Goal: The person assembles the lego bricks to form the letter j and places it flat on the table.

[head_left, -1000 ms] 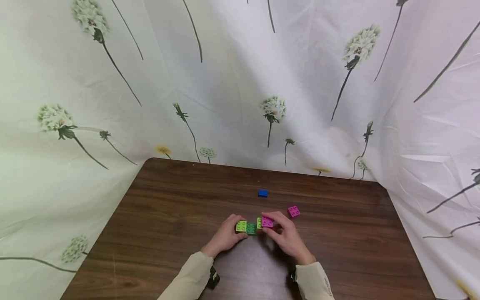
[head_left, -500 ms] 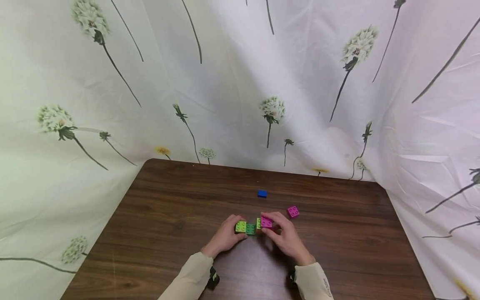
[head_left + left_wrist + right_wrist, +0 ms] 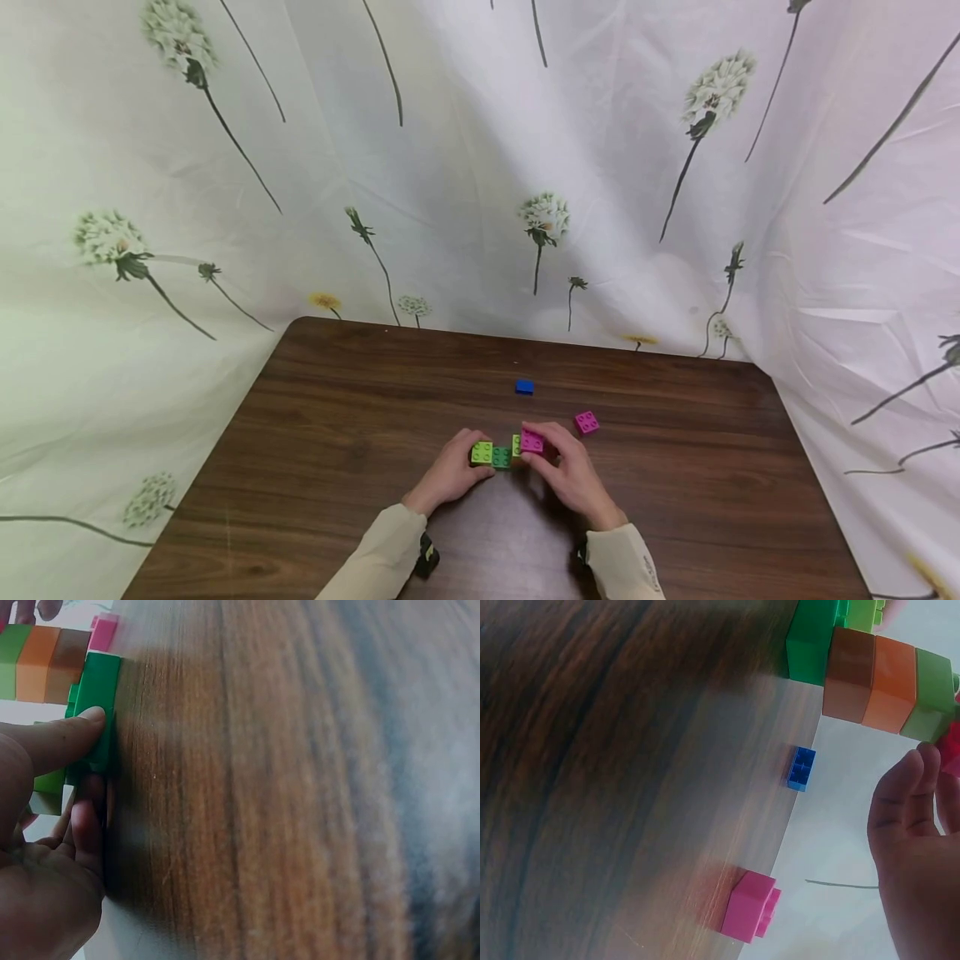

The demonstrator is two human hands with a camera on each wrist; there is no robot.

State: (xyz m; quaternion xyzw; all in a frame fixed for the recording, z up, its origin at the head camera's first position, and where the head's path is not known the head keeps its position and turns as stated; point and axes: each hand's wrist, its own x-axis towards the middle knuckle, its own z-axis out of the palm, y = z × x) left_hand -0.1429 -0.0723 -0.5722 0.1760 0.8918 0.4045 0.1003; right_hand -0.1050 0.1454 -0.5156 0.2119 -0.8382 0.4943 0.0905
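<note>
Fingers of the left hand (image 3: 452, 471) clasp a long, dark green plastic brick (image 3: 502, 457) on the dark wood-grain table (image 3: 360, 400), well in from its far edge; a square lime plastic brick (image 3: 482, 452) sits on its left end. At its right end rises a column: brown block (image 3: 848, 675), orange block (image 3: 889, 679), light green block (image 3: 930, 694), all plastic. The right hand (image 3: 573, 475) pinches a square magenta plastic brick (image 3: 532, 441) at the column's top, jutting toward the table's right edge; whether it is fully seated cannot be told. Pressing straight down over the shared studs, base braced, should serve best, since pushing the overhang could tip the column. A loose magenta brick (image 3: 587, 422) lies toward the far right corner, a small blue plastic brick (image 3: 524, 387) nearer the far edge. Bare wood toward the left edge leaves room to move.
</note>
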